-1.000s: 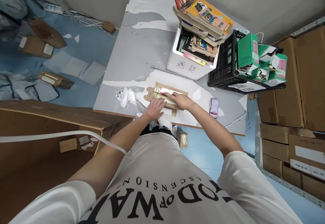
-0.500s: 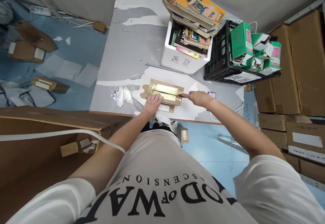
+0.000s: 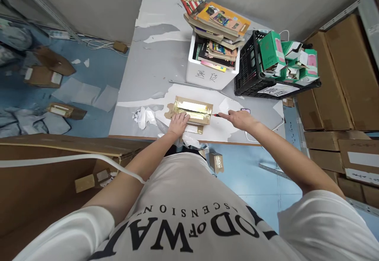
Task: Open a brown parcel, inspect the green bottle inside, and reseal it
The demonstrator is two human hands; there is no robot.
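A small cardboard box [image 3: 204,121] lies on the table, its top covered with shiny tape and white strips, with a dark slit running along the middle. My left hand [image 3: 179,123] rests on the box's near left part, fingers stretched out over the tape. Just past the right end of the box, my right hand [image 3: 241,119] is closed around a slim red and black box cutter [image 3: 217,115], index finger laid along it. The cutter's tip points left at the box's end; whether it touches is too small to tell.
Crumpled white paper [image 3: 144,117] lies left of the box. Behind stand a white bin [image 3: 207,76] heaped with books and a black crate [image 3: 247,69] of green boxes. A phone [image 3: 245,111] lies beyond my right hand. A large open carton [image 3: 59,144] stands at left.
My right hand has drawn the box cutter to the right, from over the tape to the box's right end. My left hand stays on the box. The camera view has shifted slightly.
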